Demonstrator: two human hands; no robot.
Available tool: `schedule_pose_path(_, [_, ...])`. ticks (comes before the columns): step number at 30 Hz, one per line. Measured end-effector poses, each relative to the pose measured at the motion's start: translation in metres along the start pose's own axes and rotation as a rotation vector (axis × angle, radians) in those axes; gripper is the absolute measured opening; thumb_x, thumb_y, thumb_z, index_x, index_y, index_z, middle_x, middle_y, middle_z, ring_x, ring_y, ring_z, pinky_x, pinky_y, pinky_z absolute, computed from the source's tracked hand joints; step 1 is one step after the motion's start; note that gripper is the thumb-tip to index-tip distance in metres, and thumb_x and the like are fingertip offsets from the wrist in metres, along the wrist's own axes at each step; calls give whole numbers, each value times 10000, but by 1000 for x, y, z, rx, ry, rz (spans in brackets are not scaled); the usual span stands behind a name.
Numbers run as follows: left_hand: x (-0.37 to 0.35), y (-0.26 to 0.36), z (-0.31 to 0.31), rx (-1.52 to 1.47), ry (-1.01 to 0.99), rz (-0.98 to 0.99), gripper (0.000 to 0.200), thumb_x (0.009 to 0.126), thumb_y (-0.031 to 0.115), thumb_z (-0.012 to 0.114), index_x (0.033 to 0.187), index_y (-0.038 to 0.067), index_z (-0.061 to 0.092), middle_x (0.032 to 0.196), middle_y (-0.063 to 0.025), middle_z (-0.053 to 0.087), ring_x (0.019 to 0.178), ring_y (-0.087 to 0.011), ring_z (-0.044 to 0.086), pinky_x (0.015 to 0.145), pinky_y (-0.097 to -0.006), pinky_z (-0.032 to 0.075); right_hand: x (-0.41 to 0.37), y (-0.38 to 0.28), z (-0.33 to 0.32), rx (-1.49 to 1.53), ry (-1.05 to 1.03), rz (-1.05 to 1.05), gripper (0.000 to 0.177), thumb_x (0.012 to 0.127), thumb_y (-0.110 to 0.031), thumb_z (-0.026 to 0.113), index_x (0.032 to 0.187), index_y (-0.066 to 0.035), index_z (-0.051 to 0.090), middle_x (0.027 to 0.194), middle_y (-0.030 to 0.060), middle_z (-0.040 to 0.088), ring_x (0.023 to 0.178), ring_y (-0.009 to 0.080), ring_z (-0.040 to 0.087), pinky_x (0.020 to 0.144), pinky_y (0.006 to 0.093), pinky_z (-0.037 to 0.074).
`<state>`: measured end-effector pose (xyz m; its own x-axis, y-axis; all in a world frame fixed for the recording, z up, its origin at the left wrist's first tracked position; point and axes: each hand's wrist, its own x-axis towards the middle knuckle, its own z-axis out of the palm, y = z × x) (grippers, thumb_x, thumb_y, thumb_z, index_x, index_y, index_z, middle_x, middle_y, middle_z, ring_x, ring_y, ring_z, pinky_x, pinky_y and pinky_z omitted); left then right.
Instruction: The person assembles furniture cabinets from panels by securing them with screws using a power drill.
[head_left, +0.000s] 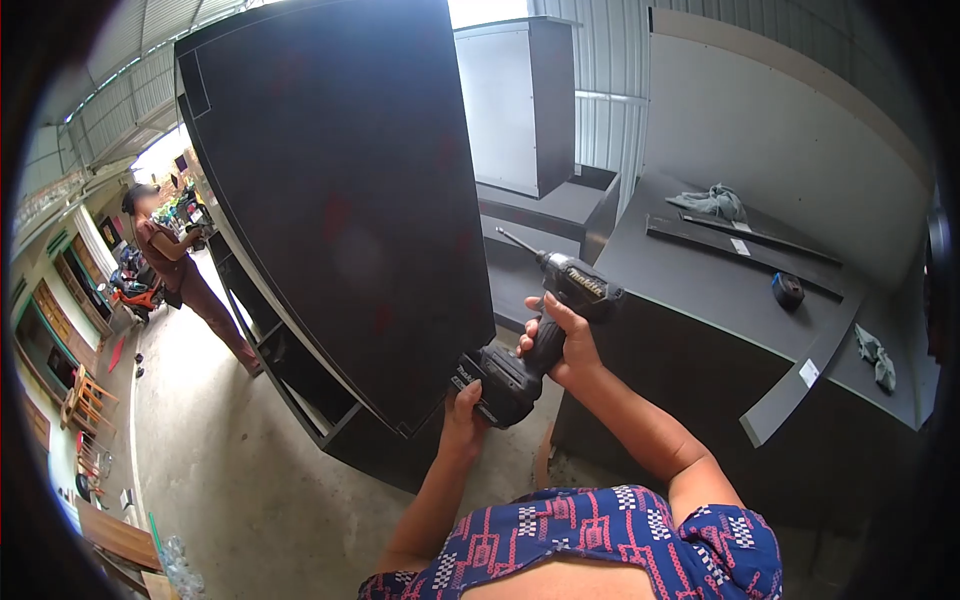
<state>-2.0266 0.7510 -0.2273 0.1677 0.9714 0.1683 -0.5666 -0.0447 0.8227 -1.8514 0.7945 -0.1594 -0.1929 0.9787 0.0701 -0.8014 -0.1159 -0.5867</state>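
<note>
A black Makita cordless impact driver [582,284] is held up in front of me, its long bit pointing to the upper left. My right hand [567,340] wraps around its grip, with the fingers closed. Below, my left hand [466,412] grips the battery [497,386] at the driver's base, thumb on its near side. Part of the left fingers is hidden behind the battery. Just beyond the tool stands a tall dark cabinet panel [340,200], apart from the bit.
On the right, a dark cabinet [680,270] bears a grey cloth [712,202], dark strips [740,255], and a tape measure [788,290]. Another cabinet [500,105] stands behind. A person [172,255] stands left of the tall panel. Wooden chairs [88,400] line the left wall.
</note>
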Motion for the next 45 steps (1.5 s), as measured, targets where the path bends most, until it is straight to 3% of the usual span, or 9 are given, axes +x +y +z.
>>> schedule_pose_path(5, [-7,-1,-4,-3,38,-96,549,817,392,566,1225,31,497,920,-61,645,688,-130,656,430,-258,518,6,14,-11,-1,57,52,379,862,-334,638,1066,-45,503,684,88,568,573,218,581,615,439,502])
schedule_pose_path(8, [-6,-7,-14,43,77,-103,519,839,440,523,1183,51,544,944,-75,664,739,-182,671,452,-296,515,12,21,-15,4,69,68,383,860,-336,637,1070,-45,503,688,81,566,573,214,580,612,434,503])
schedule_pose_path(18, [-2,-11,-22,44,106,-121,516,847,457,521,1188,71,547,962,-66,668,758,-168,675,462,-274,522,20,29,-18,-2,121,108,353,839,-381,658,1013,-103,523,663,67,567,561,199,585,585,393,491])
schedule_pose_path(28, [2,-14,-27,26,121,-120,545,834,480,548,1193,70,545,983,-63,666,767,-165,676,447,-257,516,32,37,-27,9,121,127,370,836,-388,660,1027,-106,515,656,71,570,556,205,590,576,399,492])
schedule_pose_path(29, [2,-14,-27,22,115,-115,548,833,482,548,1194,70,545,985,-62,666,765,-165,676,448,-257,516,32,36,-27,4,113,123,417,840,-359,659,1081,-56,504,698,66,553,580,205,566,624,426,474])
schedule_pose_path(32, [5,-15,-33,22,126,-121,553,831,472,557,1204,65,543,984,-65,666,749,-165,675,443,-263,511,31,38,-26,6,108,110,412,844,-353,655,1082,-52,506,694,68,554,584,209,572,622,421,477])
schedule_pose_path(38, [-4,-43,-59,4,171,-84,523,836,385,588,1220,34,534,1074,-76,642,902,-175,653,716,-330,548,15,47,-38,28,95,114,318,853,-327,648,1041,-91,549,698,70,587,614,206,603,635,399,510])
schedule_pose_path(41, [-21,-55,-55,-64,149,-139,524,831,304,610,1233,-10,493,1107,-70,604,990,-141,605,863,-299,495,1,51,-54,28,137,151,332,848,-312,657,1063,-88,538,703,73,591,616,213,605,641,399,511])
schedule_pose_path(45, [-38,-75,-53,-90,210,-210,516,827,353,609,1208,16,519,1039,-58,631,896,-138,637,700,-303,541,-9,63,-82,39,177,225,360,839,-299,671,1090,-86,524,706,81,595,622,222,610,648,396,513])
